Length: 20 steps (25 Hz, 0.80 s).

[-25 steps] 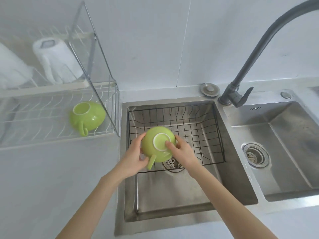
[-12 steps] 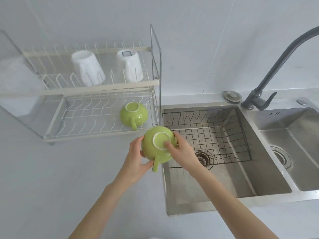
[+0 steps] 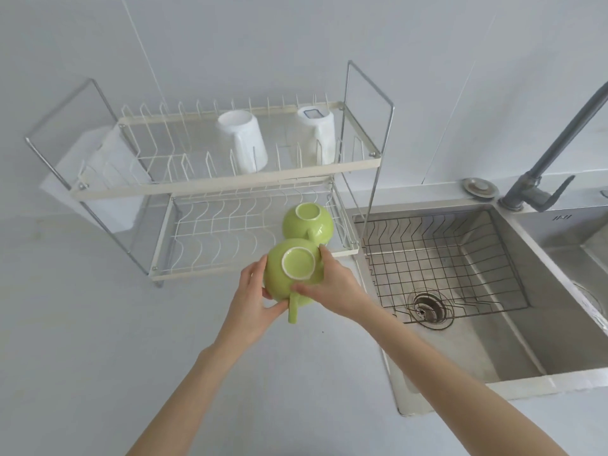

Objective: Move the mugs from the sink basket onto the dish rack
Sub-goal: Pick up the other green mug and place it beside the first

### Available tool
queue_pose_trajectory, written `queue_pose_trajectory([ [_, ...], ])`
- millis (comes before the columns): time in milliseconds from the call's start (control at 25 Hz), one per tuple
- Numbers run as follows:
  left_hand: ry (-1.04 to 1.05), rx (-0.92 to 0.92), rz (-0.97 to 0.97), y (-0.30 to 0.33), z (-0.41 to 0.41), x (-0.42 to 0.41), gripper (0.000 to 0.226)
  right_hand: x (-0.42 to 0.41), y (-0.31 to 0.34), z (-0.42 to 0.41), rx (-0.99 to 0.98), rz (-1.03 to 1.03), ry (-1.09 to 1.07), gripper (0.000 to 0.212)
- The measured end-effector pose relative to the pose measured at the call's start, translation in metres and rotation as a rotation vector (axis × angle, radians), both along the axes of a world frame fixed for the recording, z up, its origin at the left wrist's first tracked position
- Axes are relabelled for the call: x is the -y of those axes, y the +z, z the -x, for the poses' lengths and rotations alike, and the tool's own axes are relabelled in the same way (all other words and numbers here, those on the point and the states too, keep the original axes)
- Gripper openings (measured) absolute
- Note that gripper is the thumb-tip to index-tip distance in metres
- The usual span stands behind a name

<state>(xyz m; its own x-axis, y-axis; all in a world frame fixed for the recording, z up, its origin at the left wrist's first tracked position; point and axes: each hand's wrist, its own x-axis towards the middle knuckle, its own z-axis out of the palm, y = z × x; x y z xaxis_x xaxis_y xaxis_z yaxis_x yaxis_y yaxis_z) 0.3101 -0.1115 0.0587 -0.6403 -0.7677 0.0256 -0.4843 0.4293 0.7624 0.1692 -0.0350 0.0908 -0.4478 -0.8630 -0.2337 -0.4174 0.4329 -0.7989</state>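
Green glazed ceramic, the carried mug (image 3: 289, 274) is held upside down, foot ring toward the camera and mouth facing down; its axis from mouth to base runs roughly vertical, tipped slightly toward the viewer, and its handle (image 3: 292, 309) points down the picture toward the person. The mug is in the air over the countertop (image 3: 98, 324), just in front of the lower tier (image 3: 230, 240) of the dish rack (image 3: 368, 159), and is not yet set on the wires. The left hand (image 3: 251, 299) cups the mug's left side with fingers curled around the wall and thumb under the body near the handle; the right hand (image 3: 332, 284) presses on the right side, fingers spread across the wall and base edge. A second green mug (image 3: 307, 223) already rests inverted on the lower tier at its right end, just beyond the carried one. Two white cups (image 3: 243, 139) stand inverted on the upper tier. The sink basket (image 3: 444, 258), to the right inside the sink (image 3: 493, 340), shows no mugs, so by appearance this is the last transfer. Remaining work, as judged: lower the carried mug onto the free wires left of the placed mug and release.
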Motion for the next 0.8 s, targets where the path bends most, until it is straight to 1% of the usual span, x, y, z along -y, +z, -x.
queue_pose_trajectory([
  [280, 0.074, 0.033, 0.037, 0.013, -0.014, 0.075, 0.087, 0.083, 0.016, -0.012, -0.08, -0.041, 0.061, 0.095],
  [520, 0.14, 0.096, -0.071, 0.003, -0.022, 0.135, 0.087, 0.15, 0.014, -0.02, -0.093, -0.135, 0.116, 0.083],
  [800, 0.158, 0.139, -0.122, -0.015, -0.023, 0.154, 0.083, 0.176, -0.008, -0.02, -0.094, -0.171, 0.144, 0.078],
])
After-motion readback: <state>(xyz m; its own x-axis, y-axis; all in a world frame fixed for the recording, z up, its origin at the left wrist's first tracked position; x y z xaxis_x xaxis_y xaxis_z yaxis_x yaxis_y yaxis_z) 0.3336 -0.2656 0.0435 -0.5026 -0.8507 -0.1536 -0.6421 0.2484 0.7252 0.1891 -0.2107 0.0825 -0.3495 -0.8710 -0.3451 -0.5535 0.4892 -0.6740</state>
